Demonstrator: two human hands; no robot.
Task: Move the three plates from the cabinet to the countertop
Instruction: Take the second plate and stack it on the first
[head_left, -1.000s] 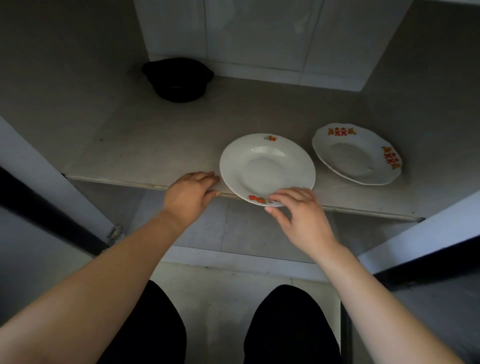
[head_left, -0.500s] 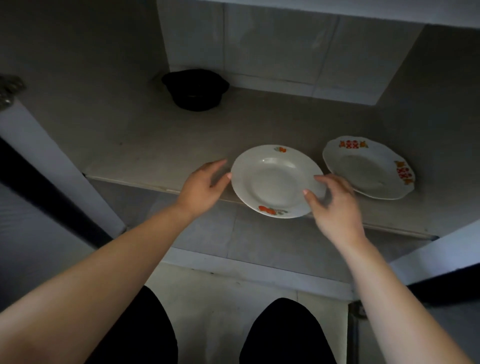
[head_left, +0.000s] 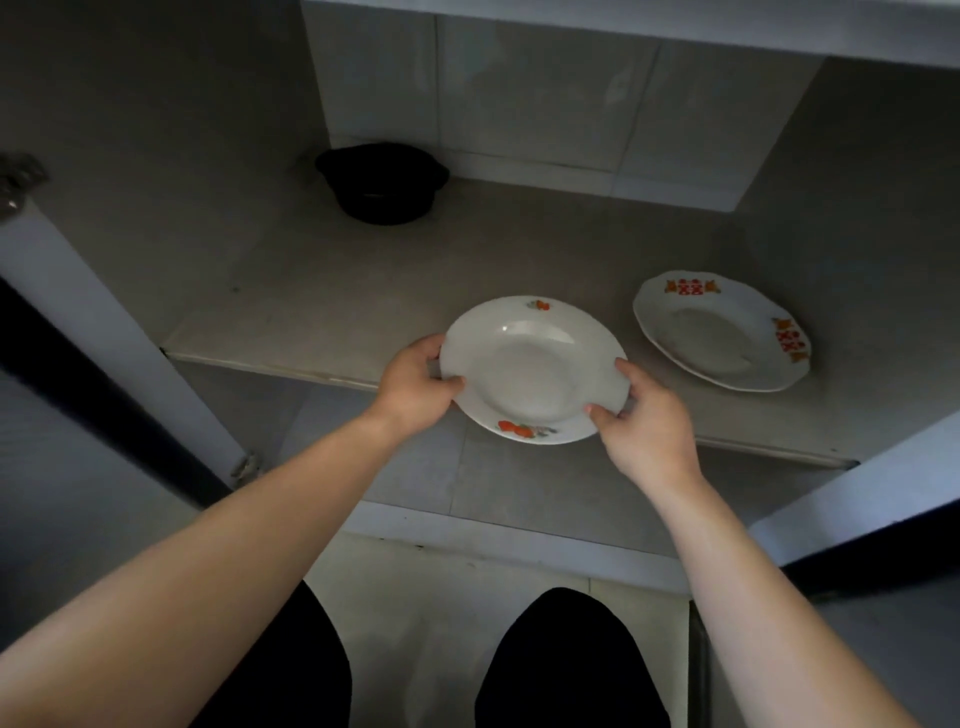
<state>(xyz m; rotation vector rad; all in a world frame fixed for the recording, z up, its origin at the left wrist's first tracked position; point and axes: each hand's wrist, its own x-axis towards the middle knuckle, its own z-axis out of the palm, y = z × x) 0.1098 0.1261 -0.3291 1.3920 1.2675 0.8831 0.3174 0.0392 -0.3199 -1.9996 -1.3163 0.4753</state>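
Gripping one plate (head_left: 530, 369), two hands (head_left: 415, 384); second plate (head_left: 722, 330) beside

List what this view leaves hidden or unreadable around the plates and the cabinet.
- Third plate: none in the head view; only the held plate and the scalloped plate show.
- Countertop: outside the frame.
- Fingers of the left hand and right hand under the held plate's rim: covered by the plate.
- Black pot contents: too dark.

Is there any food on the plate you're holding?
No, it is empty. The plate held by the left hand and right hand shows a bare white middle, with only painted flowers on its rim.
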